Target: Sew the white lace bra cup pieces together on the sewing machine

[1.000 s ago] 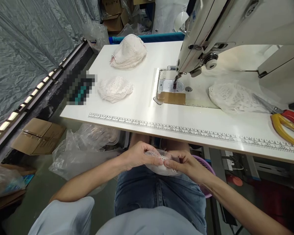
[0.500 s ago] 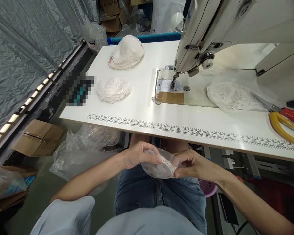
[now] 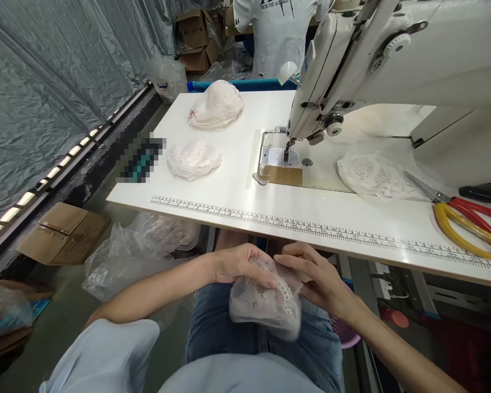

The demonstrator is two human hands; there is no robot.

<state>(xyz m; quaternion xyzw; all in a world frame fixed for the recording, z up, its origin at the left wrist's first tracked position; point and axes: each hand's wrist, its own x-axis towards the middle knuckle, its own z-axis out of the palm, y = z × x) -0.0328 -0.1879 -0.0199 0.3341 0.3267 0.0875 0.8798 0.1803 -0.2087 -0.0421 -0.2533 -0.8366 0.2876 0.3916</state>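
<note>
Over my lap, below the table's front edge, I hold a sheer white lace fabric piece (image 3: pixel 265 308) with a scalloped, holed trim. My left hand (image 3: pixel 245 267) is closed on its upper left part, thumb lying over the lace. At its upper right edge my right hand (image 3: pixel 311 270) pinches the fabric between thumb and fingers; the fingertips are partly hidden. On the table ahead lie a stack of white lace pieces (image 3: pixel 194 160) and, behind it, a stack of cream cup-shaped pieces (image 3: pixel 216 106). More white lace (image 3: pixel 376 174) rests right of the needle plate.
A sewing machine (image 3: pixel 331 71) stands over the right of the white table (image 3: pixel 229 191), which bears a printed ruler. Scissors (image 3: pixel 466 218) with red and yellow handles lie at the right. Cardboard box (image 3: pixel 63 232) and plastic bags (image 3: pixel 131 256) are on the floor left. A person (image 3: pixel 280 38) is beyond.
The lace piece has been turned and now hangs lower, its face spread toward me. My right hand has shifted to its upper edge. The view has tilted up slightly.
</note>
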